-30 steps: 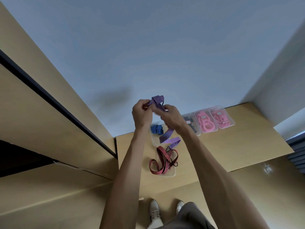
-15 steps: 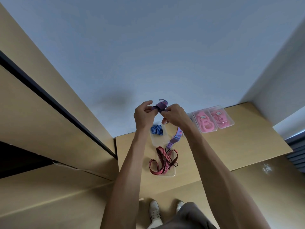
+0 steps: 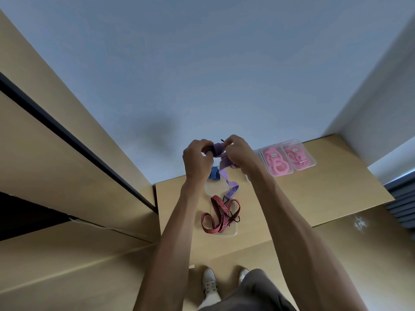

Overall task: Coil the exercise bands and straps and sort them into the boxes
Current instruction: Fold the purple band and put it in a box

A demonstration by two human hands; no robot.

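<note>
Your left hand [image 3: 197, 157] and right hand [image 3: 239, 153] both pinch the purple strap [image 3: 217, 148], held coiled above the worktop's [image 3: 314, 194] back edge. Its loose tail hangs down, so a slackened pinch would likely let the coil unwind.

Single head-worn wide-angle view, looking forward and steeply down from above. Near field: both forearms, left hand [image 3: 197, 159] and right hand [image 3: 240, 153] raised close beneath the lens. Farther below: wooden table [image 3: 314, 198], floor and shoes [image 3: 210, 286] at bottom edge. Strong wide-angle bending toward the borders.
</note>
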